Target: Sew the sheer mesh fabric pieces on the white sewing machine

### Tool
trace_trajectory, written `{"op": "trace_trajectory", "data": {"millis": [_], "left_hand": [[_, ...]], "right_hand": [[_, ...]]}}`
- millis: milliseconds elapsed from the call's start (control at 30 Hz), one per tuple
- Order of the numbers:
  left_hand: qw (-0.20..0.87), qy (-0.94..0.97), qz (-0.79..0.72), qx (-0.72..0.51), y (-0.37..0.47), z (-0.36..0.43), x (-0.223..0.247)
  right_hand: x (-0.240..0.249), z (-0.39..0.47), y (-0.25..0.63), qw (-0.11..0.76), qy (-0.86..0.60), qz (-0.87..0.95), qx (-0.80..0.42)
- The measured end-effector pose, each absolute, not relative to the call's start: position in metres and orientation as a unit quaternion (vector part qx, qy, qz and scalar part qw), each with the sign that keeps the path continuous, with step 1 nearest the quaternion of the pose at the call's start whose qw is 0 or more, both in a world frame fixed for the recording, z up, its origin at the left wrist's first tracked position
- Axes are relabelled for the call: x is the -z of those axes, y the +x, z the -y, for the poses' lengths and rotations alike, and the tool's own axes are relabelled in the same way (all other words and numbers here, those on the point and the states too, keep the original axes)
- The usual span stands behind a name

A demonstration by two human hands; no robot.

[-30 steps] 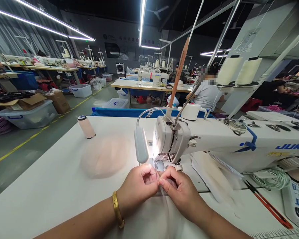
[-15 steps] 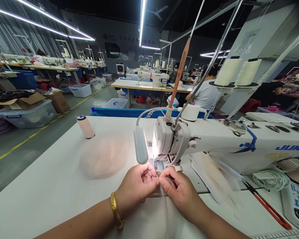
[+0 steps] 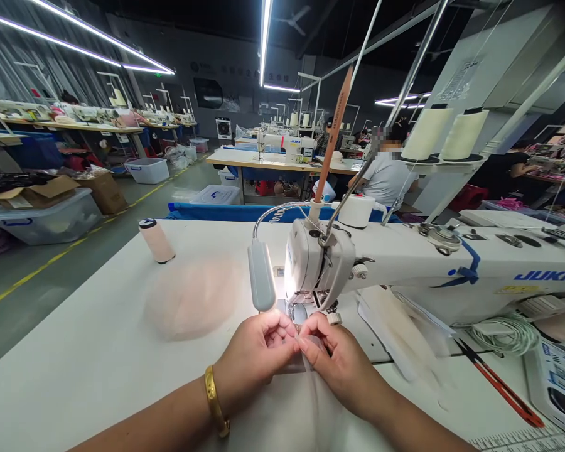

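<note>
Toward the table's (image 3: pixel 98 333) near edge, both hands (image 3: pixel 245 358) pinched sheer cloth (image 3: pixel 313 392) — one loosened pinch risked a crooked slip.

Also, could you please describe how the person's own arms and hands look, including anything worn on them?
The left hand is bare, with a shiny gold-coloured bangle at its wrist. The right hand is bare, without jewellery in sight. No sleeves show on either forearm.

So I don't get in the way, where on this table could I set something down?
On the table, the widest bare patch lies between the left edge, pale fabric and left arm. Crowded: around the left hand, right hand and sewing machine; further right, cloth, cord and red tool.
</note>
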State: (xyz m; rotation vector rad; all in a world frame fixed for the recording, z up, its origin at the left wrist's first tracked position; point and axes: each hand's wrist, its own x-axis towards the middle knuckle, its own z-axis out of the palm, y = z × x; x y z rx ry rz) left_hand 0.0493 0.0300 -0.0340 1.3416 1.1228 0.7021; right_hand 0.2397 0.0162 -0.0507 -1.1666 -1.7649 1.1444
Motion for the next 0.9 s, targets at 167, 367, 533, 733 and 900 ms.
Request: {"op": "trace_trajectory", "data": {"millis": [167,367,533,733,900], "left_hand": [[0.565,0.593,-0.488,-0.303,0.0483,-0.0278,0.033],[0.538,0.61,-0.483,-0.325,0.0503,-0.0281,0.0338],[0.538,0.601,-0.492,-0.328,0.0524,-0.028,0.0364],[0.536,0.599,-0.491,-0.335,0.0542,-0.0266,0.0359],[0.56,0.586,-0.488,-0.326,0.0544,-0.0266,0.0328]], "right_hand": [[0.0517,-0.0148,0.2397,0.367,-0.468,0.695,-0.404],[0.0522,-0.014,0.2402,0.373,-0.455,0.732,-0.342],[0.0505,-0.0121,0.2397,0.382,-0.455,0.714,-0.371],[0.0507,-0.0094,0.2392,0.379,-0.453,0.722,-0.361],[0.0503,-0.0092,0.2398,0.379,-0.455,0.722,-0.358]]}}
